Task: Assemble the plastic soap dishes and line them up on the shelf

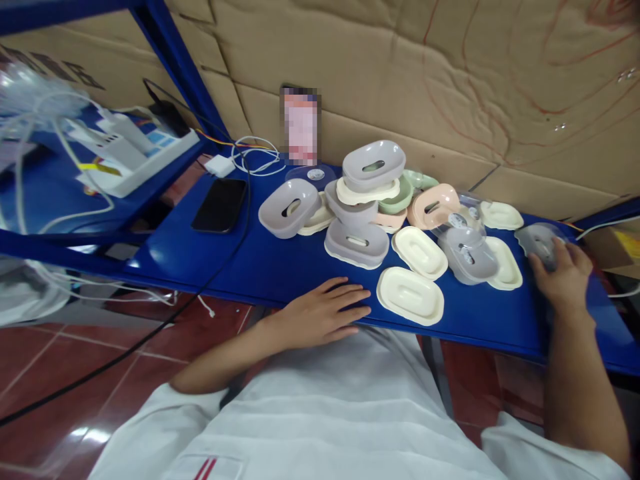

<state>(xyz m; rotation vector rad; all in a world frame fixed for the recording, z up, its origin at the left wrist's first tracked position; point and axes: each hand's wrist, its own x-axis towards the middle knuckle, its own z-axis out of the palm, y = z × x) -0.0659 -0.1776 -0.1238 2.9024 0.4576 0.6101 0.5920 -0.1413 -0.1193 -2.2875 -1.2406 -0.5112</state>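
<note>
Hands sit well apart along the front edge of a blue table (280, 267). The left hand (320, 313) lies palm down and flat on the tabletop, fingers stretched out and slightly spread, holding nothing; the nearest thing to it is a cream oval tray (410, 295) just beside its fingertips, not touching. The right hand (563, 273) is far over at the right end, its fingers curled over the near side of a grey dish (537, 241) that rests on the table surface (whether the fingertips pinch the rim or only rest on it cannot be told).

Between the 2 hands spreads a loose pile of oval soap-dish parts: a grey lid (373, 165) tops the stack at the back, another grey piece (289, 209) leans tilted to the left of it, a pink one (433, 206) lies to the right, and a second cream tray (419, 252) lies flat behind the first.

A black phone (220, 205) lies face up near the table's left end, with a white charger (219, 165) and coiled cable behind it.
</note>
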